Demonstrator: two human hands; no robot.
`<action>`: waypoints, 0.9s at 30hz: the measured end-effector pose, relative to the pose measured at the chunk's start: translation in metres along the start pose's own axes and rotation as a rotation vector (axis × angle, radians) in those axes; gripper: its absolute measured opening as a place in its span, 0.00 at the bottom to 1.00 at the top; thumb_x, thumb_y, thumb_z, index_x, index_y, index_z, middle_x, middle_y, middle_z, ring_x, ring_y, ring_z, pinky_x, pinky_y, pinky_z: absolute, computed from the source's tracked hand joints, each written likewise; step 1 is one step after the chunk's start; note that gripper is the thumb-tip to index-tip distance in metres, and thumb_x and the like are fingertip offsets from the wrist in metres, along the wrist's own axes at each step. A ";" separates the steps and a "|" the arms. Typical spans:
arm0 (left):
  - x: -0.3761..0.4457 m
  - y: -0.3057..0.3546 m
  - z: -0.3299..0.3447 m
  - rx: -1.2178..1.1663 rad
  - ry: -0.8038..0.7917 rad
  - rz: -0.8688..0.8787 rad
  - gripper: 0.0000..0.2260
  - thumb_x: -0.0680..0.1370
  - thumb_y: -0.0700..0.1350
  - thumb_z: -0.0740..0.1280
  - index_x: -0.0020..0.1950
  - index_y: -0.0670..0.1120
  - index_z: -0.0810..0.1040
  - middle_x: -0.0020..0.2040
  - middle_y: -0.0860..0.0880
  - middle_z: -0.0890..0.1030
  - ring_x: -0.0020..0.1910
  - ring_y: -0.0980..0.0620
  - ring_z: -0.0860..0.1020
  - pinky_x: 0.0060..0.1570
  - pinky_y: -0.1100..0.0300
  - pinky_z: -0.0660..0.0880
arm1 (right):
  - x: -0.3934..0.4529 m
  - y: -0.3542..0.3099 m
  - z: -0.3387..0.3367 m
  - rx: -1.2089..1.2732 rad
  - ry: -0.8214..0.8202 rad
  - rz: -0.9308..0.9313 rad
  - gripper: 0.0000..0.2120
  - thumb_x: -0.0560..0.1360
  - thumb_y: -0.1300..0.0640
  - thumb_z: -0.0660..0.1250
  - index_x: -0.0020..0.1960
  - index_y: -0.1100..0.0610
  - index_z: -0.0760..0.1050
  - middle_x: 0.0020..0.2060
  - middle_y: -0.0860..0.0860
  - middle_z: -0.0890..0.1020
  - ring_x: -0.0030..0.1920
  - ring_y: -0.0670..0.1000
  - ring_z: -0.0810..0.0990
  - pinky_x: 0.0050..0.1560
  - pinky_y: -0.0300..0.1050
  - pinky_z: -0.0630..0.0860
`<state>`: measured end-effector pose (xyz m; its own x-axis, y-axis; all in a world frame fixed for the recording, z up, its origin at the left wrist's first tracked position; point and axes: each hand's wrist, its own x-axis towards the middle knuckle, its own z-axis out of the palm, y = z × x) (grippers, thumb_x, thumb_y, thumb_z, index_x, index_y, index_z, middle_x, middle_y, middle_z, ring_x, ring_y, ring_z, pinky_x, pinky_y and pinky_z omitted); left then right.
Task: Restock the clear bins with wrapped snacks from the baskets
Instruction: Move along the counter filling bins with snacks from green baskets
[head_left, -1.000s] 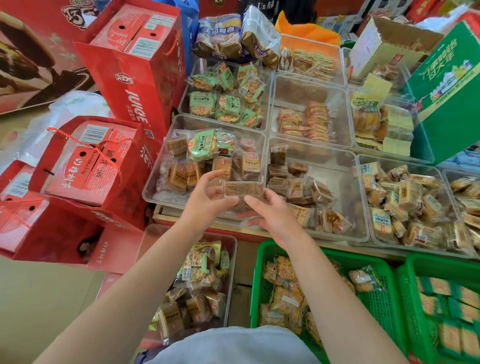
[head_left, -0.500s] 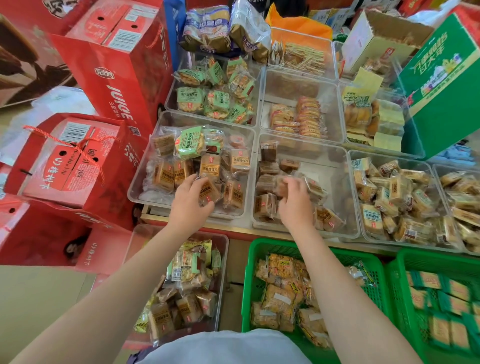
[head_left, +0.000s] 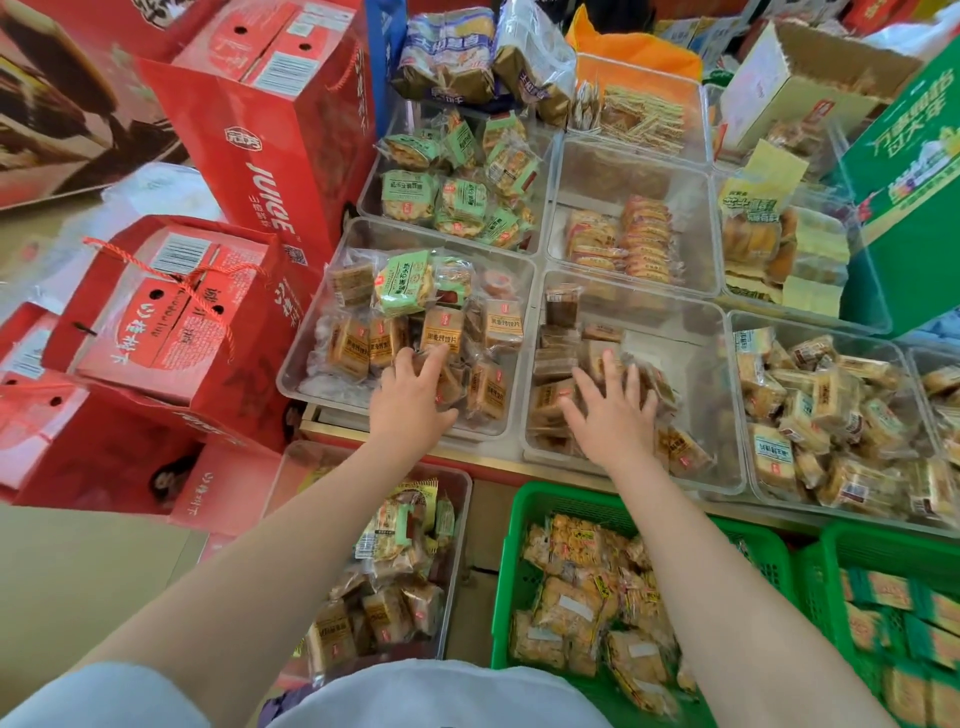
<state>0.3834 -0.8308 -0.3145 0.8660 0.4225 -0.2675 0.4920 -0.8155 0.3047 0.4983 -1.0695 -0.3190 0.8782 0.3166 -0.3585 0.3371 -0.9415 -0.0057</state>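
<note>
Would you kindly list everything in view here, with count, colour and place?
clear bins: at least seven, transparent, centre and right shelf
wrapped snacks: many, brown, green, orange, inside bins
green baskets: two, bottom right, holding snacks
low clear bin: one, bottom centre, holding snacks
red juice boxes: several, left
green carton: one, right
left hand: on snacks, front-left bin
right hand: fingers spread on snacks, middle front bin
</note>
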 end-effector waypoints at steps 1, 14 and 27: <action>0.001 0.001 0.000 0.012 0.013 -0.003 0.37 0.75 0.56 0.71 0.77 0.58 0.54 0.76 0.40 0.60 0.68 0.37 0.68 0.61 0.44 0.74 | 0.004 0.000 -0.004 -0.007 -0.025 0.037 0.31 0.82 0.33 0.45 0.81 0.42 0.52 0.82 0.51 0.40 0.81 0.61 0.39 0.77 0.68 0.43; -0.034 0.025 -0.030 -0.326 0.307 0.259 0.44 0.72 0.56 0.73 0.80 0.49 0.53 0.57 0.48 0.78 0.52 0.48 0.75 0.47 0.54 0.75 | -0.053 -0.094 -0.057 1.106 -0.143 -0.188 0.14 0.79 0.46 0.68 0.62 0.47 0.74 0.54 0.44 0.81 0.55 0.45 0.81 0.55 0.45 0.80; -0.006 -0.029 0.010 -0.120 0.204 0.074 0.30 0.82 0.56 0.58 0.81 0.47 0.54 0.82 0.46 0.51 0.81 0.47 0.48 0.77 0.45 0.52 | -0.012 -0.019 -0.018 0.349 0.211 0.017 0.27 0.83 0.57 0.59 0.81 0.55 0.57 0.80 0.54 0.60 0.80 0.56 0.54 0.78 0.54 0.58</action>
<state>0.3626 -0.8137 -0.3313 0.8942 0.4443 -0.0543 0.4232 -0.7997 0.4258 0.4880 -1.0535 -0.2979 0.9453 0.2833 -0.1617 0.2184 -0.9179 -0.3312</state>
